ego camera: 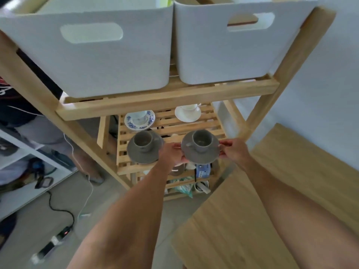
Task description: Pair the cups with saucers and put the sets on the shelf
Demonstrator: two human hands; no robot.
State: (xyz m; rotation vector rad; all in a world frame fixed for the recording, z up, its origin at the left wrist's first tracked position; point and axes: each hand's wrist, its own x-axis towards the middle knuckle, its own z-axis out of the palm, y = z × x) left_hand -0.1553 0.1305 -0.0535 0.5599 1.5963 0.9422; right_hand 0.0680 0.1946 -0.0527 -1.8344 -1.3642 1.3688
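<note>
Over the slatted middle shelf, at its front right, a grey saucer with a grey cup sitting upright in its well, pinched at opposite rims: left hand closed on the near-left edge, right hand closed on the right edge. Hard to tell whether the saucer is resting on the slats or hanging just above them. Just beside it on the left, a second grey cup and saucer set down; further back, a blue-patterned set and a white set, partly hidden under the rail of the upper shelf. Likely glazed ceramic: stiff, fairly weighty for its size, slick, and chippable on a hard knock. Cup loose on the saucer, so liable to slide or rattle if tilted; best kept level, gripped at two opposite rim points exactly as here, or steadied by the cup handle. Gaps between slats, so saucer foot wants full support. No brand or writing legible anywhere; a blue box on the shelf below carries print too blurred to read.
</note>
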